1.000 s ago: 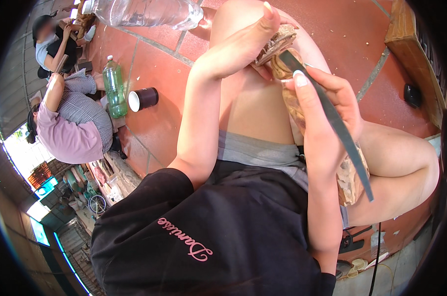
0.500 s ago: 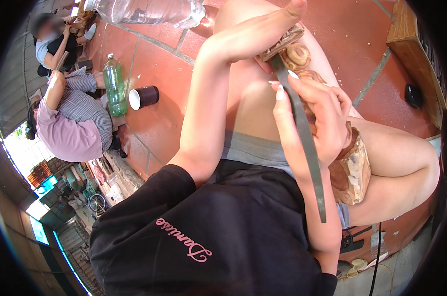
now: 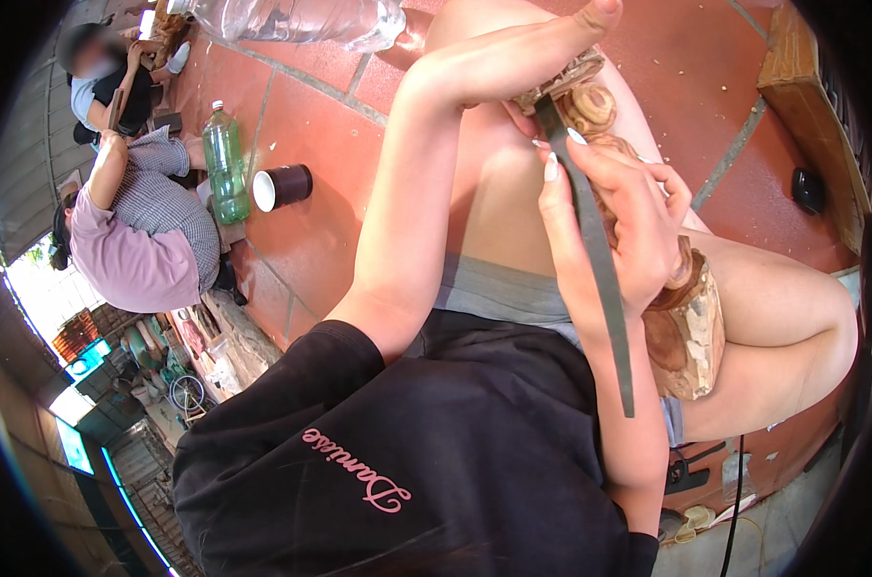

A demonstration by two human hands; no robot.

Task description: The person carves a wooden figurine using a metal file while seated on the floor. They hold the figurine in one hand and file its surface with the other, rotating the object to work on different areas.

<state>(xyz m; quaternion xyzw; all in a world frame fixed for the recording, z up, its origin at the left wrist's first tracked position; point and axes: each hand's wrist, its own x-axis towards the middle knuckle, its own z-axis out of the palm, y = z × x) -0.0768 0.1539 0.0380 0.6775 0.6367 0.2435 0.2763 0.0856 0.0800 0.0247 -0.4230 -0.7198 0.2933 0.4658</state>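
Note:
A carved wooden piece [image 3: 688, 322] lies along my lap, its far end by my knee. My left hand [image 3: 522, 60] rests on that far end and holds it down. My right hand [image 3: 620, 221] grips a long flat dark metal file [image 3: 590, 240], whose tip touches the wood near my left hand and whose other end points back toward my body.
Red tiled floor [image 3: 315, 231] lies to my left, with a green plastic bottle [image 3: 224, 163] and a dark cup [image 3: 284, 186] on it. Two other people [image 3: 138, 231] sit beyond them. A clear plastic bag [image 3: 291, 19] lies at the top; a wooden block [image 3: 811, 115] at right.
My right hand has drawn the file up along the wood, and its rear end now points more toward my body. My left hand has shifted slightly up on the wood's far end.

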